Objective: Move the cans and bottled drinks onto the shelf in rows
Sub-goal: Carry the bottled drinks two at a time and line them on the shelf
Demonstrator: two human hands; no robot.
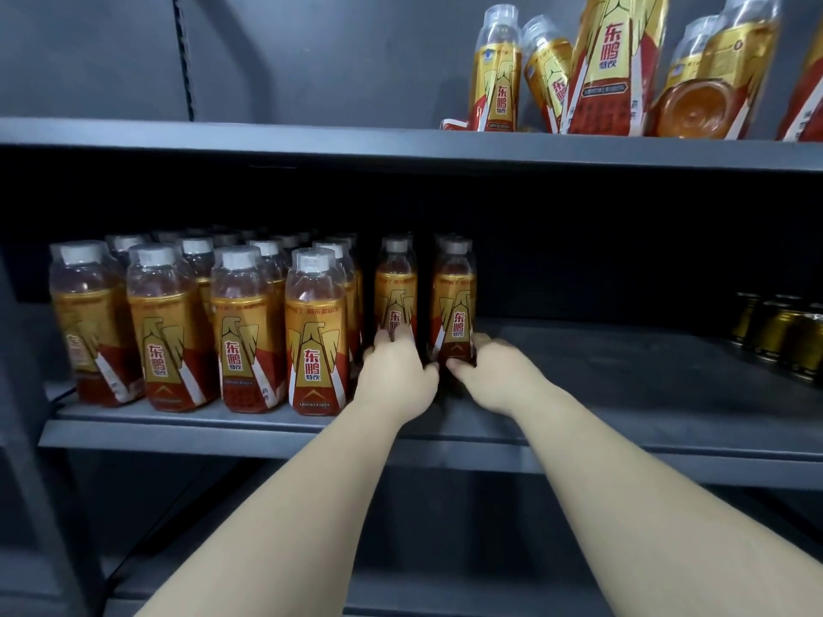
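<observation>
Mid-frame, placing is in hand: the left bottle is gripped by the left hand, the right bottle by the right hand. Row alignment, then release, seems needed.

Light: dim overall, falling from above and in front; brightest on the upper shelf edge and on the left hand and right hand.
Shadow: black band beneath that shelf, swallowing the back of the middle shelf; left-held bottle and right-held bottle half dark.
Glare: soft highlights on front-row bottles.
Blur: leftmost bottle smeared; cans soft, murky.
Distortion: top-shelf bottles lean and stretch towards the corner.
</observation>
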